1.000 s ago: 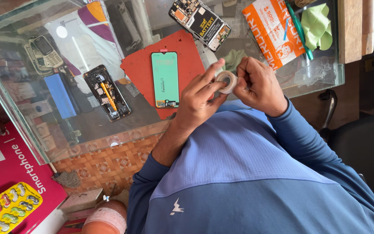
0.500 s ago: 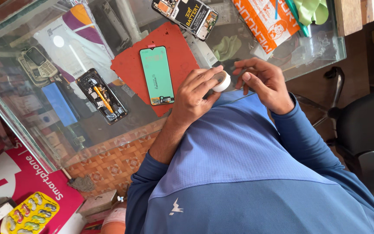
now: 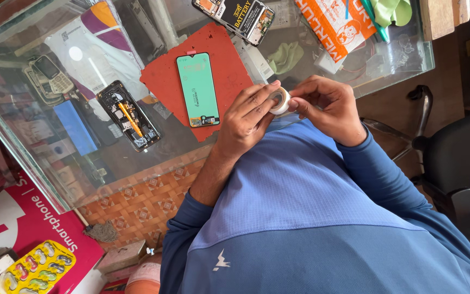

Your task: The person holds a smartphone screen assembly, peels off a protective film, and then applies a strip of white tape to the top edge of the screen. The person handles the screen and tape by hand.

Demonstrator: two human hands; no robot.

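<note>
My left hand [image 3: 248, 114] and my right hand [image 3: 327, 106] meet over the near edge of the glass table, both gripping a small white tape roll [image 3: 282, 101]. The left fingers wrap the roll from the left; the right fingertips pinch at its right side. Just left of my hands a green phone screen panel [image 3: 197, 89] lies face down on a red mat [image 3: 221, 51]. An opened phone body [image 3: 128, 122] with a yellow strip inside rests further left on the glass table [image 3: 72, 188].
Another opened phone with a black battery [image 3: 235, 17] lies at the far edge. An orange-and-white packet [image 3: 333, 24], green cloths [image 3: 393, 10] and a teal tool sit at the back right. A black chair [image 3: 458, 163] stands to the right. Old phones show under the glass.
The view has shifted so the table things sit higher and further left in frame. My hands stay together on the tape roll, turned a little, closer to my chest.
</note>
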